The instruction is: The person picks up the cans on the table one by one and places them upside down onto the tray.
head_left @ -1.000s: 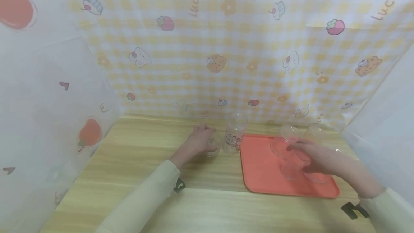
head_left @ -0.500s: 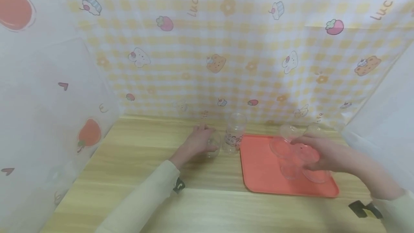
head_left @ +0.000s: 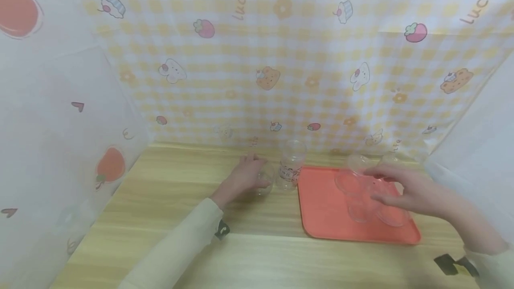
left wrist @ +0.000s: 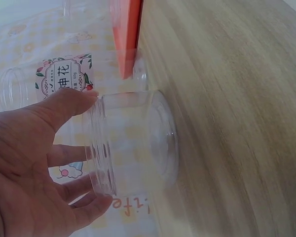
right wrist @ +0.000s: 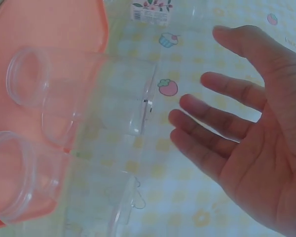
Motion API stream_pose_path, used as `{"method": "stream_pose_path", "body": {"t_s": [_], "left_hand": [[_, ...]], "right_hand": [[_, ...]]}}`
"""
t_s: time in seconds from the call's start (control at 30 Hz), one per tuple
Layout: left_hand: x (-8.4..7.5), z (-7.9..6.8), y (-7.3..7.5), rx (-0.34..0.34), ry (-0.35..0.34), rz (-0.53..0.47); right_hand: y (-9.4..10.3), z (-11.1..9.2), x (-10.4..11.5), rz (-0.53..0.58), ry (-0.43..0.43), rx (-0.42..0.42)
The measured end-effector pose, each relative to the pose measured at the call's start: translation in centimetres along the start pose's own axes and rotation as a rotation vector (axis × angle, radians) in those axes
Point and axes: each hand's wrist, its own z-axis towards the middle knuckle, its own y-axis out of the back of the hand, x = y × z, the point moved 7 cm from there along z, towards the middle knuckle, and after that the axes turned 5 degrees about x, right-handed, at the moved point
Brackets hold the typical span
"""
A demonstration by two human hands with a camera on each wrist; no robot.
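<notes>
My left hand (head_left: 245, 175) holds a short, wide clear plastic jar (left wrist: 133, 143) standing on the table. In the left wrist view the thumb and fingertips lie round its threaded rim. Just to the right is a taller clear bottle-like jar (head_left: 292, 164) with a flowered label. My right hand (right wrist: 256, 148) is held above the red tray (head_left: 321, 222), fingers spread and nothing between them. Below and in front of its fingertips, clear jars (right wrist: 98, 94) stand on the tray; in the right wrist view a gap shows between the hand and the jars.
Several clear jars crowd the right half of the tray, their see-through walls overlapping in the head view. A wood-grain table (head_left: 257, 258) lies beneath everything. Behind stands a yellow checked cloth (head_left: 241, 101), with white printed sheets (head_left: 60, 146) at the sides.
My right hand has shifted to the right, and its thumb and fingers have spread apart, away from the jars on the tray. The left hand stays at its jar.
</notes>
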Motion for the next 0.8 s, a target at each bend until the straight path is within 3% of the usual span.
{"method": "stream_pose_path", "body": {"t_s": [0.13,0.37,0.8], "left_hand": [[0.0,0.1,0.1,-0.003,-0.011,-0.001],[0.2,0.1,0.7,-0.001,-0.025,-0.022],[1.4,-1.4,1.9,-0.051,-0.074,-0.036]], "right_hand": [[0.2,-0.4,-0.3,0.02,-0.044,-0.016],[0.3,-0.6,-0.4,0.05,-0.032,-0.04],[0.0,-1.2,-1.0,0.139,-0.02,-0.067]]}}
